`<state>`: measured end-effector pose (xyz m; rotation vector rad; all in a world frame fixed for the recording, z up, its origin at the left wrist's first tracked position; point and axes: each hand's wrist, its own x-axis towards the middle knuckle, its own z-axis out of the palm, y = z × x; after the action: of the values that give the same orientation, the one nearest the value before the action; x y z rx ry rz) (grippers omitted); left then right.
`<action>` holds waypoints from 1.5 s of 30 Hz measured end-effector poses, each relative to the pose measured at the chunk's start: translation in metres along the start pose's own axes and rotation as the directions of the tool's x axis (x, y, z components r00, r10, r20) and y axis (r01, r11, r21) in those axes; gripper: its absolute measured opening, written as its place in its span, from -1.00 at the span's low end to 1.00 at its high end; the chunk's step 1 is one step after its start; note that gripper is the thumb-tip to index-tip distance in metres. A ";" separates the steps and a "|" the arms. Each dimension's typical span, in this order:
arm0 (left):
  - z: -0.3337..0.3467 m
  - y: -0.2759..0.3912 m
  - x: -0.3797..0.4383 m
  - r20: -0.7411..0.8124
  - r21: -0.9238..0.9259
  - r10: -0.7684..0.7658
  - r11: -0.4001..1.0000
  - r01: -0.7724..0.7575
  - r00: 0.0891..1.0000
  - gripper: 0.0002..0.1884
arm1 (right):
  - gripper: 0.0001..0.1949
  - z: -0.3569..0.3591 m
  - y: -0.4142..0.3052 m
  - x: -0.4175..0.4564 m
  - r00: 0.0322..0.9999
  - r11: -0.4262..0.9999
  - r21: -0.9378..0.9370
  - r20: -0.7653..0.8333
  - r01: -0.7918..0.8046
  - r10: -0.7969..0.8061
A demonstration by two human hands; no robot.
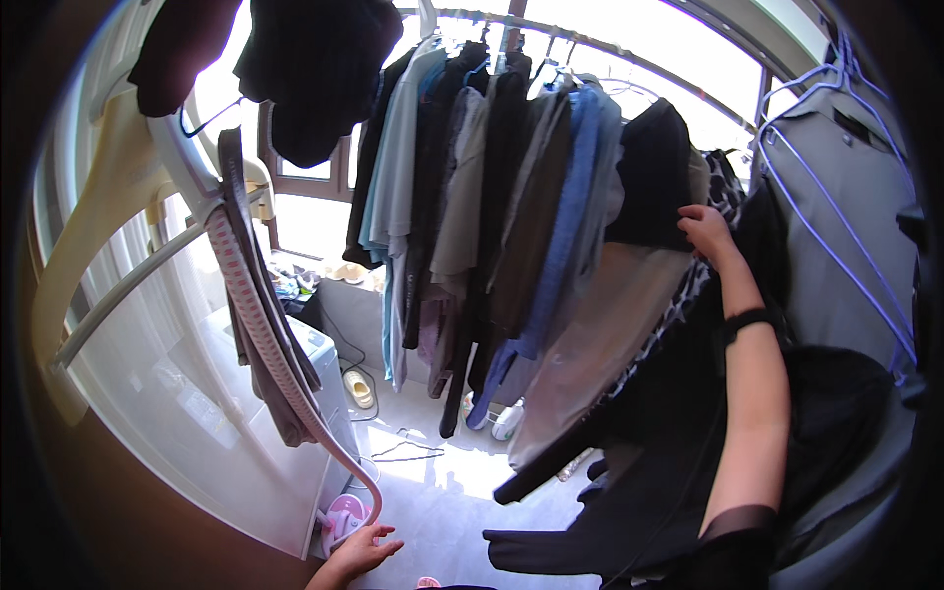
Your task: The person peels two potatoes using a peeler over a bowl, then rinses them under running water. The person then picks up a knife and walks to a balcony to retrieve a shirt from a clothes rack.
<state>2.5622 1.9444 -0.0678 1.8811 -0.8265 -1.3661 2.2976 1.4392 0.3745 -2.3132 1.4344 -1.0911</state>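
Observation:
My right hand [706, 232] is raised at the right, fingers curled at the lower edge of a black garment [653, 184]. That garment hangs on a rail [590, 43] at the end of a row of clothes, above a long pale translucent garment [590, 339]. A black-and-white patterned garment [726, 184] hangs just behind my right hand. Low at the bottom, my left hand [361, 552] has its fingers apart and holds nothing. Close beside it are the pink base [345, 516] of what appears to be a garment steamer and its pink-dotted hose [258, 317].
A white appliance [313, 346] stands at the left, near a large cream hanger [110, 199]. Purple hangers [800, 192] hang at the right. On the floor lie a black hanger [413, 451] and a yellow clog [358, 389]. Dark clothes [317, 81] hang overhead.

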 end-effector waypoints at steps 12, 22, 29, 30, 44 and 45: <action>-0.003 0.024 0.018 0.016 0.183 0.208 0.961 -0.208 0.978 -0.34 | -0.58 0.071 -0.091 -0.046 0.816 0.391 -0.781 0.248 0.487 -0.522; -0.028 0.007 0.003 0.043 0.056 0.049 0.997 -0.051 0.998 -0.35 | -0.39 0.071 -0.119 -0.044 0.976 0.797 -0.573 0.031 0.192 -0.213; -0.027 0.010 -0.003 0.026 0.065 0.090 0.994 -0.092 0.996 -0.37 | -0.58 0.095 -0.123 -0.028 0.978 0.803 -0.581 -0.052 0.134 -0.201; -0.027 0.008 -0.005 -0.006 0.049 0.103 0.994 -0.103 0.995 -0.37 | -0.63 0.082 -0.109 -0.016 0.983 0.814 -0.577 -0.098 0.070 -0.154; -0.030 -0.023 0.005 -0.025 0.007 0.086 0.996 -0.086 0.996 -0.39 | -0.69 -0.011 -0.053 -0.001 0.895 0.756 -0.639 -0.408 -0.140 -0.178; -0.032 -0.020 0.005 -0.009 0.032 0.089 0.996 -0.089 0.996 -0.39 | -0.69 -0.011 -0.054 0.000 0.897 0.756 -0.639 -0.406 -0.142 -0.175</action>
<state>2.5962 1.9567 -0.0792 1.8512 -0.9205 -1.2943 2.3275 1.4690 0.4103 -2.6190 2.2971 -1.3487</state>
